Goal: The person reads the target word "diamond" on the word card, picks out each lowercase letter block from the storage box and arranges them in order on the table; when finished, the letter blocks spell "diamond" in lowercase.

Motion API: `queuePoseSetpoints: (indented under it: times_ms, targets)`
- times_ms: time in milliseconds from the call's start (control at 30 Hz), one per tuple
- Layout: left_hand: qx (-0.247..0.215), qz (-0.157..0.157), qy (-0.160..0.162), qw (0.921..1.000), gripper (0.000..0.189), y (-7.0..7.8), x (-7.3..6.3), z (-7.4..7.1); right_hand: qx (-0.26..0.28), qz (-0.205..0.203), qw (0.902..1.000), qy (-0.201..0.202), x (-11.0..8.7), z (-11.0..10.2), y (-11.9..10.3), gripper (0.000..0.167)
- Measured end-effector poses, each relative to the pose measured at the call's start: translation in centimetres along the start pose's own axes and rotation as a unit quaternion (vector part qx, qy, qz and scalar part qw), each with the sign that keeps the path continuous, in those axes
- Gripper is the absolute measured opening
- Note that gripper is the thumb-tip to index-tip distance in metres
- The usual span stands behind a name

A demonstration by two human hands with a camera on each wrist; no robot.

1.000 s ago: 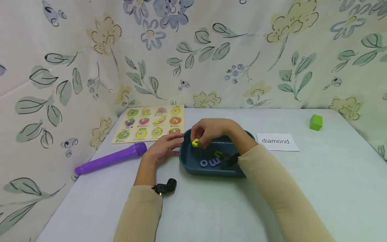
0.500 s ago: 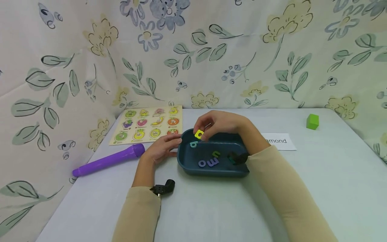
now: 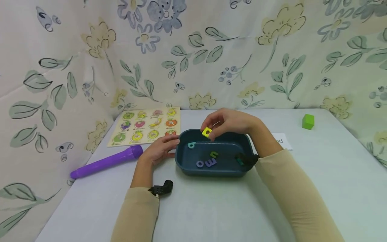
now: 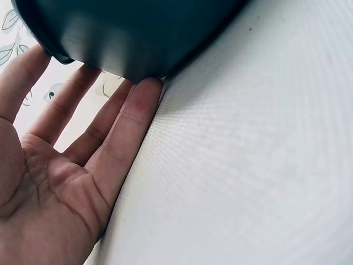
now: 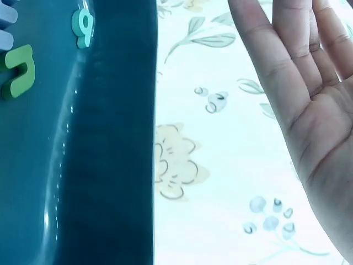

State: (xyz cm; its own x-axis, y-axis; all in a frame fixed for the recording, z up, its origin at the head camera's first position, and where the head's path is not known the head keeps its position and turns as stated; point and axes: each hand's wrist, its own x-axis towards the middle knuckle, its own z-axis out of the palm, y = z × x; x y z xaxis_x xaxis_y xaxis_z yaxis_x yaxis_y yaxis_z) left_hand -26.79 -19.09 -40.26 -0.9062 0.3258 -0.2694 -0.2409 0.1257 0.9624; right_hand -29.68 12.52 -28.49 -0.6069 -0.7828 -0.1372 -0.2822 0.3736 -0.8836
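My right hand [image 3: 231,121] pinches a yellow foam-like letter [image 3: 207,132] with a hole in it, held over the far side of a dark blue tray [image 3: 211,173]. My left hand [image 3: 160,148] rests against the tray's left end; in the left wrist view its extended fingertips [image 4: 148,91] touch the wall. Inside the tray lie a teal letter [image 3: 191,145], a purple o [image 3: 200,163], a purple m [image 3: 211,162] and a green n [image 3: 213,154]. A dark green letter [image 3: 240,161] is partly hidden by the right wrist camera. The right wrist view does not show the yellow letter.
A fruit picture board [image 3: 145,126] lies behind my left hand, with a purple toy microphone [image 3: 107,163] beside it. Past the tray's right end, my right arm partly covers a white word card [image 3: 282,139]. A green block [image 3: 308,121] stands at the back right.
My right hand has lifted the yellow letter from the tray's left part and moved right with it, uncovering the teal letter and covering more of the card. The left hand stays at the tray.
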Motion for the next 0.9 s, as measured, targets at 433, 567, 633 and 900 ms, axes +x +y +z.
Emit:
queuePoseSetpoints:
  times_ms: [433, 567, 633, 900]
  targets:
    - [-0.006, 0.002, 0.001, 1.0000, 0.053, -0.2, 0.1, -0.1, 0.008, -0.010, 0.9990, 0.044, -2.2, -0.7, -0.2, 0.033]
    - [-0.009, 0.003, -0.001, 1.0000, 0.054, -0.3, 0.1, -0.1, 0.014, -0.009, 0.9962, 0.085, -2.9, -0.7, -0.3, 0.032]
    - [-0.004, 0.005, -0.003, 1.0000, 0.056, -0.3, 0.2, -0.1, 0.014, -0.004, 0.9941, 0.108, -3.2, -0.6, -0.3, 0.032]
    - [-0.009, -0.001, 0.003, 0.9999, 0.052, -0.2, 0.1, 0.0, -0.003, 0.028, 0.9852, 0.169, -4.5, -0.6, 0.6, 0.038]
